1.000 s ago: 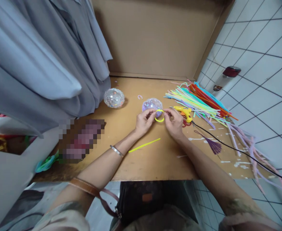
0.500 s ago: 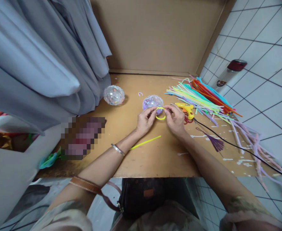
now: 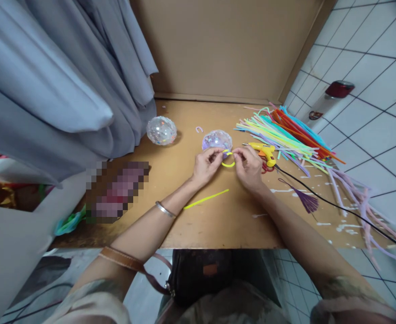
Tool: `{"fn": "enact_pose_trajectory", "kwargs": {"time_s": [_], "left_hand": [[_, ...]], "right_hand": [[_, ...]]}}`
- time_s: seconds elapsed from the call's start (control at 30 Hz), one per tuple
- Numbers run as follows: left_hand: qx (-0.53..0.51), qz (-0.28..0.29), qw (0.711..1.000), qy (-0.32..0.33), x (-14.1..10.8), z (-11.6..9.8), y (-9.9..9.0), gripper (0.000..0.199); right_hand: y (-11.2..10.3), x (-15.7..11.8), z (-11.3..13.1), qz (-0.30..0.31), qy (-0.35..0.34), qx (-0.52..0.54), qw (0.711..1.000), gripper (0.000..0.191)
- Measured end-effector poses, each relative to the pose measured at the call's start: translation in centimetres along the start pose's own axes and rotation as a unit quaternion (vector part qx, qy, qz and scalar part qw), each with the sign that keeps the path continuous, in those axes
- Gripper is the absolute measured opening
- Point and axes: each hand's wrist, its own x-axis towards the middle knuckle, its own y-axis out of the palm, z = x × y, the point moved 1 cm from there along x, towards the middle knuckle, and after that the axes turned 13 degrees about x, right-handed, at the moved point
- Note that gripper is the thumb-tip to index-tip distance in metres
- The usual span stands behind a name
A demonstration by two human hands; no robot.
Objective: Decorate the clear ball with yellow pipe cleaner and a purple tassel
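Note:
Between my two hands a yellow pipe cleaner (image 3: 228, 165) is bent into a small loop. My left hand (image 3: 207, 165) pinches one end of it, and my right hand (image 3: 248, 166) pinches the other; fingers partly cover both ends. Just beyond the fingertips sits a clear, patterned plastic ball (image 3: 217, 139) with a purple tint. A second, straight yellow pipe cleaner (image 3: 206, 199) lies on the table near my left forearm. To the right of my right hand rests a yellow glue gun (image 3: 264, 152), its black cord trailing off to the right.
Another clear ball (image 3: 162, 130) stands near the grey curtain (image 3: 117, 90). A pile of coloured pipe cleaners (image 3: 285, 135) lies at the right by the tiled wall, with a purple tassel (image 3: 306, 201) nearer me. A small pale bent piece (image 3: 199, 129) lies at the back of the table (image 3: 198, 229).
The two ends of the yellow loop now show a gap between them, where the top looked continuous before. My hands stay in nearly the same place; the view has shifted slightly.

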Motion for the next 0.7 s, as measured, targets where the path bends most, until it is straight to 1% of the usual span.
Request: {"fn": "enact_pose_trajectory", "kwargs": {"time_s": [0.13,0.27,0.5,0.7], "left_hand": [[-0.015,0.012,1.0,0.007,0.06,-0.34,0.03,0.023],[-0.011,0.019,1.0,0.0,0.12,-0.53,0.0,0.026],[-0.025,0.03,0.999,-0.007,0.18,-0.41,-0.01,0.032],[-0.026,0.035,0.999,0.002,0.09,-0.54,-0.06,0.036]], "right_hand": [[0.04,-0.05,0.05,0.001,-0.003,-0.007,1.0,0.015],[0.0,-0.03,0.21,-0.007,0.001,-0.009,1.0,0.015],[0.06,-0.05,0.38,-0.018,-0.028,0.01,0.999,0.014],[0.06,-0.06,0.27,-0.018,-0.025,0.003,1.0,0.013]]}}
